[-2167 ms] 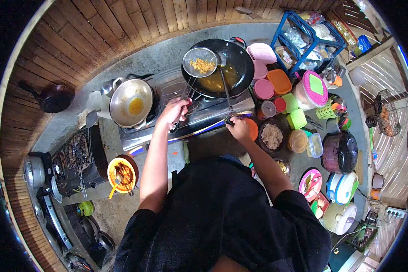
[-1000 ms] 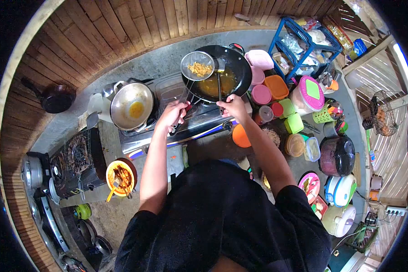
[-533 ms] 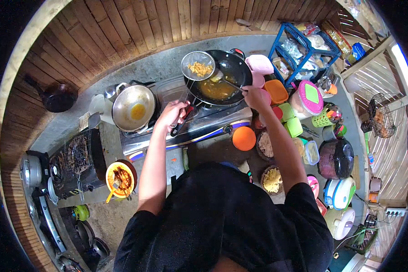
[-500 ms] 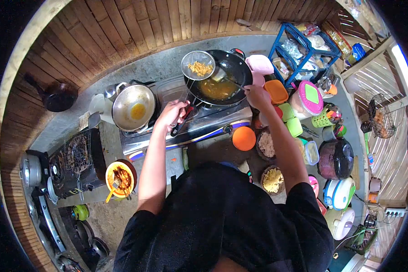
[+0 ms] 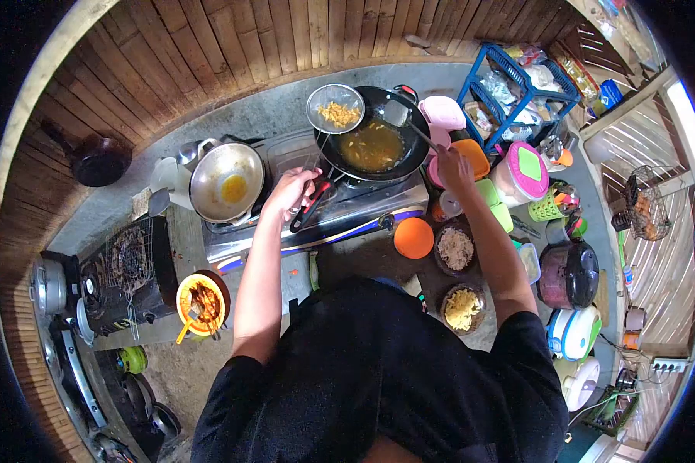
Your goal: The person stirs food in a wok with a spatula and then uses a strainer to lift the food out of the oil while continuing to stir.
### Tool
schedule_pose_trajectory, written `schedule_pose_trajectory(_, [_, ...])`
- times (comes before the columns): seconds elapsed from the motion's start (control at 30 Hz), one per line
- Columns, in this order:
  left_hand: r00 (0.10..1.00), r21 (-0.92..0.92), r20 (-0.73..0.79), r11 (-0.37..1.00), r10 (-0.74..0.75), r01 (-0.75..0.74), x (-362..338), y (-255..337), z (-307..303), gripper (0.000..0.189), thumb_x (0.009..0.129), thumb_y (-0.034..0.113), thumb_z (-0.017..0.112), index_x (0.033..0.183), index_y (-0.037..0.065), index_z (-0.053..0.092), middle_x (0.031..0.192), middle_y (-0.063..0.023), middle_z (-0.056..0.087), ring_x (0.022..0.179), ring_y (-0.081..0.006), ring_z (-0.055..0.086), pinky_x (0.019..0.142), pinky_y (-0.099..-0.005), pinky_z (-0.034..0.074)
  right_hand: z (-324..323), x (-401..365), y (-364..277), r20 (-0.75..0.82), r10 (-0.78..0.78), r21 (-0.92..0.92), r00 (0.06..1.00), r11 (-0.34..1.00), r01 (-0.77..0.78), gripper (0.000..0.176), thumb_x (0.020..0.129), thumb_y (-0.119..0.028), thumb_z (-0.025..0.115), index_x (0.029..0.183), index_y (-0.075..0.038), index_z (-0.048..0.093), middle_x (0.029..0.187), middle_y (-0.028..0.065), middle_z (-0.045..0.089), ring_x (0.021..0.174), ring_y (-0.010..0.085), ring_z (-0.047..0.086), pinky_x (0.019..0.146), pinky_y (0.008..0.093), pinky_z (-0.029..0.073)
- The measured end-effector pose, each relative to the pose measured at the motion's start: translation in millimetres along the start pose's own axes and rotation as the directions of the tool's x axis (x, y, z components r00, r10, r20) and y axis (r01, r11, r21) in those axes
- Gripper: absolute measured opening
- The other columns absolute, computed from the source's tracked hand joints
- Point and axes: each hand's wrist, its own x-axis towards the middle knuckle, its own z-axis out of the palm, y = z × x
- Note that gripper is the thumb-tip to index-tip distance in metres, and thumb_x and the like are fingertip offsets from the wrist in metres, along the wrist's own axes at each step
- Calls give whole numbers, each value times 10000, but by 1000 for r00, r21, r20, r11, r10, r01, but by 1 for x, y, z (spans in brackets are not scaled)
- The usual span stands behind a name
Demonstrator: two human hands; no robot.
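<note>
My left hand (image 5: pixel 292 191) is closed around the thin handle of a wire-mesh strainer (image 5: pixel 320 98). Golden fried pieces (image 5: pixel 338 115) lie in the strainer, which is over the left side of a black wok (image 5: pixel 411 152). Brown oil (image 5: pixel 372 147) with a few small pieces in it covers the wok's bottom. Gripped in my right hand (image 5: pixel 454 168) is the handle of a spatula (image 5: pixel 396 114); its blade is at the wok's upper right, above the oil. The wok's black and red handle (image 5: pixel 313 204) points down beside my left hand.
A metal pan (image 5: pixel 205 184) with yellow liquid stands left on the gas stove (image 5: pixel 340 207). Bowls of shredded food (image 5: pixel 463 309) and pale food (image 5: pixel 455 248) stand near my right forearm. Plastic containers (image 5: pixel 442 113) and a blue rack (image 5: pixel 480 59) crowd the right. An orange bowl (image 5: pixel 184 289) stands lower left.
My right hand has moved right and slightly down, and the spatula's blade has shifted from the wok's middle toward its upper right edge. The strainer has barely moved.
</note>
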Motion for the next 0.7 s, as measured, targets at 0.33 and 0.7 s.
schedule_pose_trajectory(0.33, [999,42,-13,998,36,-35,3,-5,-7,188,888,210,523,981,51,560,559,31,467,404,-66,398,388,-217,322,11,3,-13,141,71,181,988,979,-96,218,867,-190,543,1035,-103,651,818,193,651,775,395,630,688,497,504])
schedule_pose_trajectory(0.7, [1000,8,-7,1000,12,-12,2,-2,-7,215,908,202,500,1024,31,562,556,30,428,415,-81,395,401,-238,359,-8,-8,-31,221,-66,419,973,907,-34,248,865,-174,587,1071,-60,665,805,204,651,723,340,648,654,426,502])
